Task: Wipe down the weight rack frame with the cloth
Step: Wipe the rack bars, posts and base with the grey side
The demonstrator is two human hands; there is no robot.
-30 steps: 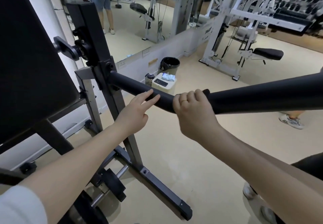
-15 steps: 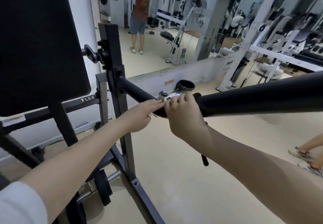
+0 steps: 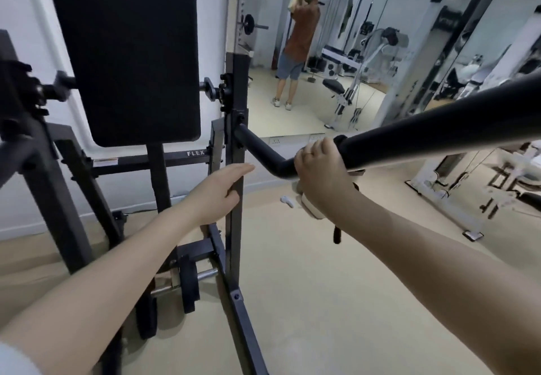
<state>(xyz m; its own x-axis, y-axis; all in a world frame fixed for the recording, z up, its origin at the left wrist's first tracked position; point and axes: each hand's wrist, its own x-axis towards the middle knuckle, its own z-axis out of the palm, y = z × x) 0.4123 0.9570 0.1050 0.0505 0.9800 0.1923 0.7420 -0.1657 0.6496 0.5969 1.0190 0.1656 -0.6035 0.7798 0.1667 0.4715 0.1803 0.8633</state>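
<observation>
Right hand [image 3: 320, 170] fingers curled over padded bar [image 3: 439, 134], dark cloth [image 3: 341, 140] beneath; left hand [image 3: 218, 191] fingers straight, together, touching upright [image 3: 235, 228]; most frame apparently unwiped.

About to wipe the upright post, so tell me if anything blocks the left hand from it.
Nothing visible does. The left hand is already at the upright post, fingers straight along it. No cloth shows in that hand. The right hand grips the black bar off to the side, clear of the post.
</observation>
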